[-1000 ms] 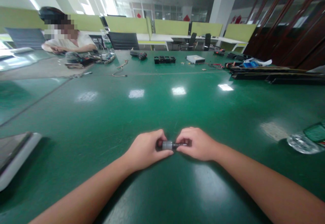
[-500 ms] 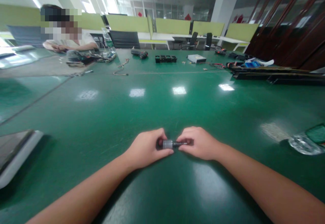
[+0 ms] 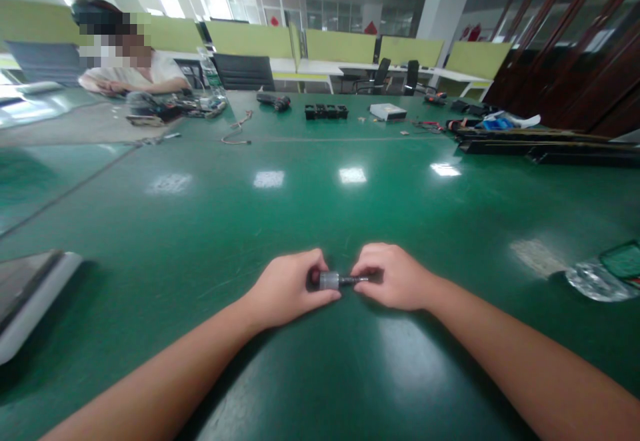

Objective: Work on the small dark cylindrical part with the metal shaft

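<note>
Between my hands, just above or on the green table, lies a small grey cylinder with a thin dark shaft (image 3: 329,280). My left hand (image 3: 287,289) is closed around the cylinder's left end, thumb and fingers on either side; its dark left end is partly hidden in the palm. The fingertips of my right hand (image 3: 395,277) pinch the dark shaft, which points right and ends inside that hand. Blur keeps me from telling the exact kind of tool or part.
At far left lies a flat, pale-edged device (image 3: 40,301). A clear plastic packet (image 3: 603,281) is at the right. Along the back are a cable (image 3: 236,133), a black block (image 3: 326,112), a white box (image 3: 388,113) and black bars (image 3: 545,147). A person (image 3: 135,74) sits back left.
My right hand has shifted very slightly to the right along the shaft. My left hand keeps its grip. The whole view has tilted a little.
</note>
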`<state>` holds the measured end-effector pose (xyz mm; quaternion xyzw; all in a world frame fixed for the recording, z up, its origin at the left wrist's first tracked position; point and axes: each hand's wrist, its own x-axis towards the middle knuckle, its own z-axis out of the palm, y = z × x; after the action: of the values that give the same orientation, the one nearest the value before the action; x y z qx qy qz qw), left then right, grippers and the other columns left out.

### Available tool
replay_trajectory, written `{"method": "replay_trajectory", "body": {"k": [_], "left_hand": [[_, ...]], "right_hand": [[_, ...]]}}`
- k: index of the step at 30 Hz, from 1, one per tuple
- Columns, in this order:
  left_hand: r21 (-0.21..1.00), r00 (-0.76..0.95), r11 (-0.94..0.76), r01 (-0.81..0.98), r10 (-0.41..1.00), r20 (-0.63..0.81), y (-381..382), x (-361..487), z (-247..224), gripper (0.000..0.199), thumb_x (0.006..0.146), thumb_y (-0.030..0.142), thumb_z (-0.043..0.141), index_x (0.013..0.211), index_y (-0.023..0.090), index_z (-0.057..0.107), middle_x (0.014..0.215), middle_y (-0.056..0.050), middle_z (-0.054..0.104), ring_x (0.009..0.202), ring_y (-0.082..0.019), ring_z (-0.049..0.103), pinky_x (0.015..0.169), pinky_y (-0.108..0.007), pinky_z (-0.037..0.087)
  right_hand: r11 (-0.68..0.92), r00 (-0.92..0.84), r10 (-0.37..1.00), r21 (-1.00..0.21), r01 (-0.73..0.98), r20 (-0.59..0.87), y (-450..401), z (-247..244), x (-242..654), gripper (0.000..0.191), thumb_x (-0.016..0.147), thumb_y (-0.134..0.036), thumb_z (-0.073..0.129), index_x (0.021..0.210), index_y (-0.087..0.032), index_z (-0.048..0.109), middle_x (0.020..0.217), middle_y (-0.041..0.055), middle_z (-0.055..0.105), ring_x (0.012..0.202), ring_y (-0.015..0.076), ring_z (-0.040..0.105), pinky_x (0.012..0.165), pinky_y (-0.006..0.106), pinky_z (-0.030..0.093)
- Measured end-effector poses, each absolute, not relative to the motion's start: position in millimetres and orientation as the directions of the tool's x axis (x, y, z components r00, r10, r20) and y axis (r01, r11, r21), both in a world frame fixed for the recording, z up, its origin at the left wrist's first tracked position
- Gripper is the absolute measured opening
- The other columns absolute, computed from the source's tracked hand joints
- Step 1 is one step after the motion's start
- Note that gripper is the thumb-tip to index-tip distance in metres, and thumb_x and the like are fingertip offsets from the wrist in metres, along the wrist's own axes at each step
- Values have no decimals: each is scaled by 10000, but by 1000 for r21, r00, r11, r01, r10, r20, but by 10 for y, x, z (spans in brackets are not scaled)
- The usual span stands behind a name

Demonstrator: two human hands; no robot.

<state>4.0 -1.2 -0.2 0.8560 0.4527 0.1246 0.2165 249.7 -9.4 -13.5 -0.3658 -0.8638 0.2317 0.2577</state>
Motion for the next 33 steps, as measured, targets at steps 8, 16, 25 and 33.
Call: {"method": "replay_trajectory", "body": {"k": [8,16,25,33], "left_hand": [[487,557,-490,723,830,7,-11,41,11,326,766,503,721,870,218,600,776,23,678,678,-168,622,610,-254,388],[481,560,-496,723,829,12,0,29,-5,338,764,510,727,875,218,600,774,30,673,679,-165,622,608,-252,388],[482,558,-491,726,830,6,-6,37,6,342,762,514,728,874,217,599,783,27,678,686,-168,627,608,-253,388],[486,554,-486,727,833,4,-12,35,4,337,758,506,734,870,219,598,775,30,675,671,-164,619,606,-251,387]], "right_hand": [[614,-586,767,-566,551,261,-89,-145,2517,90,745,-169,730,832,-186,713,786,6,668,752,157,593,761,310,407],[604,-591,771,-570,557,239,-76,-141,2541,79,743,-165,724,816,-181,699,756,-3,644,718,143,578,745,290,410],[601,-595,770,-575,555,231,-66,-120,2568,89,728,-160,740,799,-176,689,737,-10,628,693,133,569,745,287,420],[609,-623,756,-564,558,200,-35,-74,2630,93,709,-136,731,773,-172,674,717,-9,625,694,136,561,709,272,414]]}}
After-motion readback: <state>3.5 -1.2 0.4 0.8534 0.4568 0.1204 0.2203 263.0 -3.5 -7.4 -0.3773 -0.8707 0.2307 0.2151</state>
